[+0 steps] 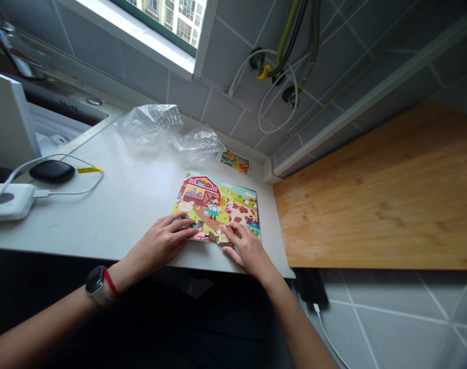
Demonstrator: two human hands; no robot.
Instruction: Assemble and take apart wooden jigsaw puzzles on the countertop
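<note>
Two hands apart on a farm jigsaw puzzle

Left hand [159, 246] and right hand [247, 251] both sit at the near edge of the farm jigsaw puzzle [217, 202], with a small gap between them. Left fingers lie flat over the lower-left part. Right fingertips [230, 231] are on or by a pale loose-looking piece [222, 234] at the lower right; pinching or just touching, cannot tell. Neither hand is visibly lifting anything. Puzzle lies flat on a white countertop [102, 228], close to its front edge. Shows a red barn, a farmer and a cow pattern. Hands cover part of the lower edge, so the pieces under them are hidden, and the fit there is hard to make out. A pig piece [201, 235] seems to sit a bit out of line. Small picture card [234, 162] lies just past the far edge, near crumpled clear plastic wrap [150, 130]. To the right, only a narrow counter strip separates the puzzle from a wooden board [375, 189]. More room on the left, up to a white power bank [10, 201], its cable and a black oval case [52, 171]. Black watch [97, 285] on left wrist.
</note>
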